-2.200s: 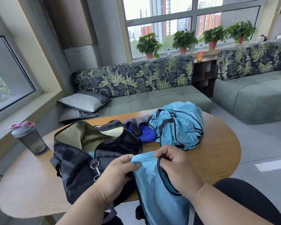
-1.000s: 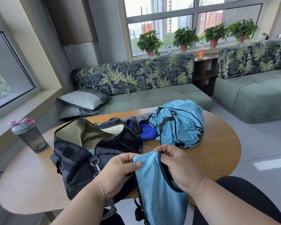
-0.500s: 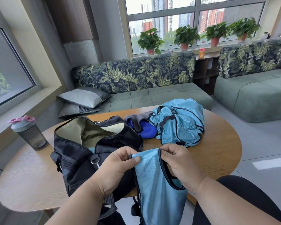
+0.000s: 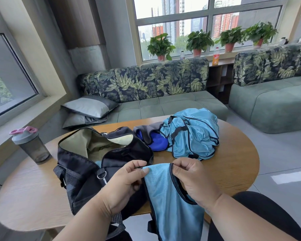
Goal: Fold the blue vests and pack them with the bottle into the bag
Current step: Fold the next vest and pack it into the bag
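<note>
Here both hands, left hand point(image 4: 123, 185) and right hand point(image 4: 193, 181), pinch the blue vest point(image 4: 172, 202) top edge between fingers point(image 4: 145, 170), hanging it straight for folding.

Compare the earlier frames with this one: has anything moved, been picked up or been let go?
Hardly anything. Both hands, left hand and right hand, keep pinching the top edge of the light blue mesh vest as before; it still hangs off the round wooden table. The open black duffel bag, the grey shaker bottle with pink lid and the crumpled pile of blue vests have not moved.
</note>
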Demonstrator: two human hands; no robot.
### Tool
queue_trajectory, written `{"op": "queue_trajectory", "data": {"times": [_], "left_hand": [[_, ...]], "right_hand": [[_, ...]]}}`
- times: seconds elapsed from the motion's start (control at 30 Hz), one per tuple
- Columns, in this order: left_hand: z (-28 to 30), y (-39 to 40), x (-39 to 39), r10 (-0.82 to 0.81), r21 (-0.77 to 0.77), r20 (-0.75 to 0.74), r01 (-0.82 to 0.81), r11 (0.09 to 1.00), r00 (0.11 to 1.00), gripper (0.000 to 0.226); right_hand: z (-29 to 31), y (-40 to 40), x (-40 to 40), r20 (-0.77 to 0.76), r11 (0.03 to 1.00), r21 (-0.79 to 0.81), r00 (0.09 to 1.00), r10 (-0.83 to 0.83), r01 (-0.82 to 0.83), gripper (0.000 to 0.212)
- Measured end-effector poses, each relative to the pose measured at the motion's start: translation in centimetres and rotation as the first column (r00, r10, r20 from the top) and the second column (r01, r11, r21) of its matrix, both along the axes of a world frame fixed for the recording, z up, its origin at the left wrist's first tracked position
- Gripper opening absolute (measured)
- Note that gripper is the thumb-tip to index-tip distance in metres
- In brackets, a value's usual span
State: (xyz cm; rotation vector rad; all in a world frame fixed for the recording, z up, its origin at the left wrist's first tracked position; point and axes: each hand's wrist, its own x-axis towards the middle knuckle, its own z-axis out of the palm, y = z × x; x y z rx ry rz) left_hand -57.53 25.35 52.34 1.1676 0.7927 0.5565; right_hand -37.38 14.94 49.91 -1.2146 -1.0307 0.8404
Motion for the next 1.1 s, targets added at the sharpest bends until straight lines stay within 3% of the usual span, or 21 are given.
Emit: {"op": "queue_trajectory", "data": {"times": [0.17,0.3,0.43,0.6,0.67,0.97,1.1], "left_hand": [[-0.3,0.3,0.1,-0.047,-0.214,-0.080,0.029,0.976,0.996,0.037],[-0.2,-0.3,1.0,0.045,-0.097,-0.286,-0.076,0.992,0.957,0.043],[0.6,-0.9,1.2,0.056,-0.060,-0.346,-0.082,0.995,0.936,0.046],[0.1,-0.8,1.4,0.079,0.036,-0.286,-0.072,0.997,0.955,0.018],[0.0,-0.7,1.3,0.090,0.009,-0.258,-0.091,0.996,0.962,0.011],[0.8,-0.9,1.2,0.209,-0.068,0.108,-0.202,0.977,0.972,0.020],[0.7,-1.0,1.1,0.183,-0.094,0.165,-0.170,0.981,0.969,0.032]], "right_hand": [[-0.1,0.1,-0.2,0.009,0.999,0.030,1.000,0.018,-0.018,0.030],[0.1,0.0,-0.2,0.001,0.999,0.045,1.000,0.016,-0.016,0.031],[0.2,-0.2,-0.1,0.006,0.998,0.054,1.000,0.014,-0.015,0.020],[0.5,-0.3,-0.4,-0.009,0.999,0.052,1.000,0.016,-0.015,0.023],[0.4,-0.2,-0.3,-0.024,0.999,0.043,1.000,0.013,-0.012,0.024],[0.4,-0.3,0.0,-0.027,0.999,0.038,0.999,-0.021,0.022,0.017],[0.6,-0.3,-0.2,-0.075,0.998,0.037,0.996,-0.049,0.052,0.011]]}}
